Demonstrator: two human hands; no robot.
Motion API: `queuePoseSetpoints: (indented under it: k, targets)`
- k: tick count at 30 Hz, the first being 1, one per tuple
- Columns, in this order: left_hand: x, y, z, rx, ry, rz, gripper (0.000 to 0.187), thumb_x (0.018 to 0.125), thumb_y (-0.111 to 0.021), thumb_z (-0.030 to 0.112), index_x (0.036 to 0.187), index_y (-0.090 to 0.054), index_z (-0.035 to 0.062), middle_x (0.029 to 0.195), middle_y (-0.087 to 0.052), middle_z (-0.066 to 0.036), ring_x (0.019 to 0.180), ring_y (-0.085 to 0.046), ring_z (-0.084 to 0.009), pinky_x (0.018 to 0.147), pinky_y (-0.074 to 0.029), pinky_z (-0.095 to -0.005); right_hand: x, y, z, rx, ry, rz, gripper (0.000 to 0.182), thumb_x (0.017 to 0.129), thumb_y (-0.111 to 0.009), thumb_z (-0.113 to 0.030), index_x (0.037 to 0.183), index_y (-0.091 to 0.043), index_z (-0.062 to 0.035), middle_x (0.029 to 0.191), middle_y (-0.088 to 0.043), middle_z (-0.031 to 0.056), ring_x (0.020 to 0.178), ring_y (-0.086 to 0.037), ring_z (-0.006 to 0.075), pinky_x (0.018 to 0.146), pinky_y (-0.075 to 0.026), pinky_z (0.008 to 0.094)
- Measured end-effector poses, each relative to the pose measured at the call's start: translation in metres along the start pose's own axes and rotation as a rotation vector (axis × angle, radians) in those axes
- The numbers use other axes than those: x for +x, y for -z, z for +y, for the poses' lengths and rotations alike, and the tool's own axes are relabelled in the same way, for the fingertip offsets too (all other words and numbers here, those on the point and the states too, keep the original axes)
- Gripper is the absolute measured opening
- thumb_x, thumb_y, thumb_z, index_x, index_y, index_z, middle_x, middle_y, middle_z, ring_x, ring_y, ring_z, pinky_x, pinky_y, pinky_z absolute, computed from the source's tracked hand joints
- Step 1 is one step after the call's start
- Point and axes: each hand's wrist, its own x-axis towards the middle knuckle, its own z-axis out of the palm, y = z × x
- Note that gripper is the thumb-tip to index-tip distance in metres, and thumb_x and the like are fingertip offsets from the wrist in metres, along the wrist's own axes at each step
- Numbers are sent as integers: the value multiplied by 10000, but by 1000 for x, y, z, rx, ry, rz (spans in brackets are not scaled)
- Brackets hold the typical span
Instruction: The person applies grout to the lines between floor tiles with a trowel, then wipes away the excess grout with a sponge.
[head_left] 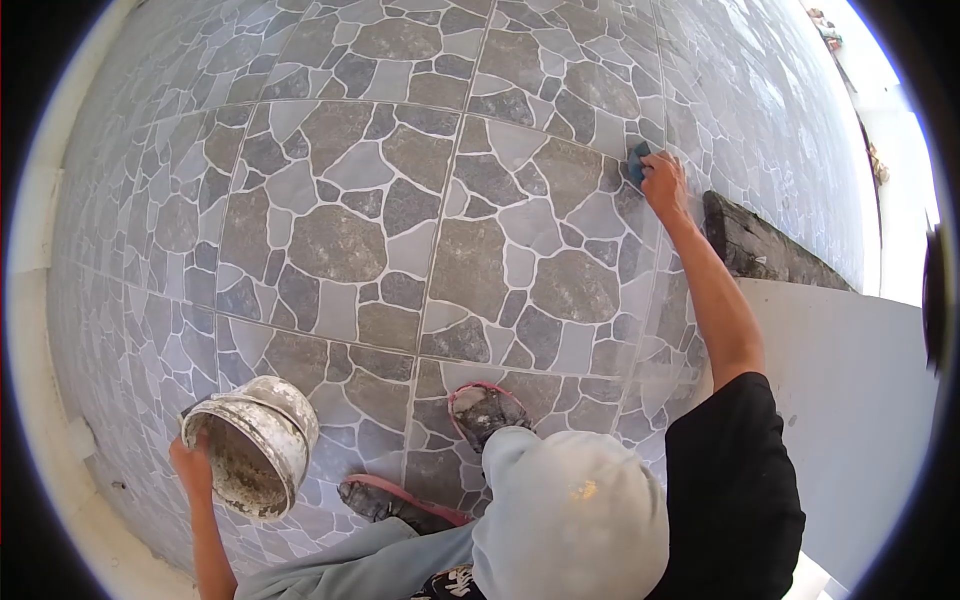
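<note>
Nearest the lens, a bent knee in pale grey trousers [560, 510] is seen, with two worn sandals [485, 410] planted on the stone-patterned tile floor [340, 240]. Low on the left, a grout-crusted bucket [255, 455] is tipped on its side, and its rim is gripped by the left hand [190, 462], fingers curled over the edge. Far forward and to the right, the right arm is stretched out straight, and a small blue sponge [639, 160] is pressed to the floor under the right hand [663, 183]; its fingers are closed together over the sponge, which peeks out at the fingertips. The sponge is set right on a pale grout line that runs toward the person, so the arm's long axis is roughly matched to that joint. A dark wooden plank [760, 245] is laid just right of the forearm, beside a plain white slab [850, 370]
</note>
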Motion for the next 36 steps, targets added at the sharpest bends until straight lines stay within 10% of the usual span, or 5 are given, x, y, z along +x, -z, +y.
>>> queuePoseSetpoints:
  k: [8,12,21,30,36]
  targets:
    - [6,1,-10,-12,-53,-36,214,924,-663,77,1081,-702,-63,958,-749,-171,869,-688,-265,827,-504,-383,79,-94,-335,280,324,220,142,847,-624,-132,933,-734,-106,1154,-626,110,1163,-563,307,989,-443,476]
    - [9,1,-20,-32,-79,-37,211,936,-660,89,1072,-706,-66,949,-746,-164,870,-685,-261,828,-503,-385,56,-67,-305,217,361,148,201,839,-641,-113,1003,-756,-134,1174,-615,110,1164,-564,308,990,-443,483]
    - [6,0,-20,-38,-57,-21,216,929,-670,104,1051,-705,-72,940,-744,-190,842,-688,-326,818,-506,-407,-26,7,12,-14,-232,9,395,706,-718,-20,1086,-735,-126,1144,-650,111,1154,-579,338,941,-462,485]
    - [5,4,-15,36,-44,-35,204,930,-671,90,1064,-704,-61,953,-743,-199,865,-690,-314,822,-503,-402,56,-65,-279,112,199,190,153,833,-626,-94,950,-725,-99,1108,-632,131,1151,-570,324,932,-452,490]
    - [-1,5,-9,-26,-61,-42,203,934,-655,84,1072,-710,-54,958,-744,-189,873,-689,-303,823,-500,-399,41,-39,-202,142,224,91,182,848,-626,-102,978,-751,-130,1163,-621,137,1173,-566,323,949,-449,508]
